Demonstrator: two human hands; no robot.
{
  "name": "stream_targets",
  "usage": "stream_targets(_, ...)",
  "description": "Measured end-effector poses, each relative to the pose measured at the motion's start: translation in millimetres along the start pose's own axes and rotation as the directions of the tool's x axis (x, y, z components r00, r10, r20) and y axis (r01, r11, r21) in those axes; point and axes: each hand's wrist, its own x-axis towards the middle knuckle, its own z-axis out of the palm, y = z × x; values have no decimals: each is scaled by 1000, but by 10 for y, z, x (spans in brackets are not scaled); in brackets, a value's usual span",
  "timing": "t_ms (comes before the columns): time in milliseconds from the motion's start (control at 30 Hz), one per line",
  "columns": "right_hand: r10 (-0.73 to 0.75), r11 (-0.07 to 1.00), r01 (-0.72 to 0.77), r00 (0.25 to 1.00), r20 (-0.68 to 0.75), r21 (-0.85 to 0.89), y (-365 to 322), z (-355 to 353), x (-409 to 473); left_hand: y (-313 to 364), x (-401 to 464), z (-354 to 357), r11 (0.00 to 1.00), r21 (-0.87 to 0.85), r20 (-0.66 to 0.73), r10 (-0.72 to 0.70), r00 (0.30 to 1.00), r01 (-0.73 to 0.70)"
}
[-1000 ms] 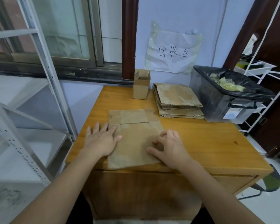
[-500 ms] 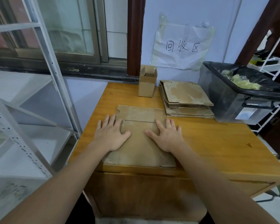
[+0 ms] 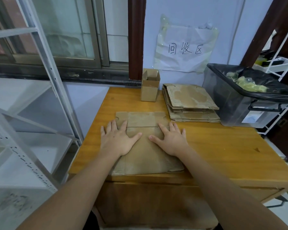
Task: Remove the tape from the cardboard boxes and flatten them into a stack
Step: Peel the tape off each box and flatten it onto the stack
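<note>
A flattened brown cardboard box (image 3: 145, 156) lies on the wooden table (image 3: 223, 150) in front of me, its flaps pointing away. My left hand (image 3: 118, 140) presses flat on its left side with fingers spread and straight. My right hand (image 3: 170, 140) presses flat on its right side the same way. A stack of flattened boxes (image 3: 191, 103) sits at the back of the table. A small upright cardboard box (image 3: 150, 87) with open top flaps stands left of that stack.
A clear plastic bin (image 3: 236, 103) lined with a black bag and holding crumpled tape stands at the back right. White metal shelving (image 3: 32, 105) is close on the left. A white wire rack (image 3: 283, 63) is at the far right.
My right hand went from curled fingers on the box's edge to lying flat on it. Both hands have slid further up the flattened box.
</note>
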Motion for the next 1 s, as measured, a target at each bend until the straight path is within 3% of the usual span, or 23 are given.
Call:
stream_targets(200, 43, 994, -36, 997, -63, 102, -66, -65, -10, -17, -44, 17, 999, -42, -126, -21, 992, 16)
stream_targets(467, 17, 910, 54, 986, -166, 412, -64, -132, -154, -50, -105, 0, 981, -186, -243, -93, 965, 48)
stream_targets(600, 15, 868, 116, 965, -260, 482, -62, -114, -239, -82, -108, -32, 955, -293, -256, -133, 957, 54)
stream_targets(667, 24, 851, 141, 952, -306, 506, -63, -110, -270, -109, -89, -42, 920, -392, -257, -109, 960, -1)
stream_targets(767, 17, 837, 181, 934, -356, 516, -77, -90, -289, -169, -88, -65, 777, -620, -271, -83, 959, -108)
stream_targets(833, 10, 824, 204, 928, -373, 529, -90, -76, -298, -193, -132, -82, 721, -671, -314, -68, 947, -171)
stream_targets(1000, 24, 741, 120, 979, -205, 661, -121, -147, -319, -222, -220, -96, 666, -700, -419, -93, 903, -256)
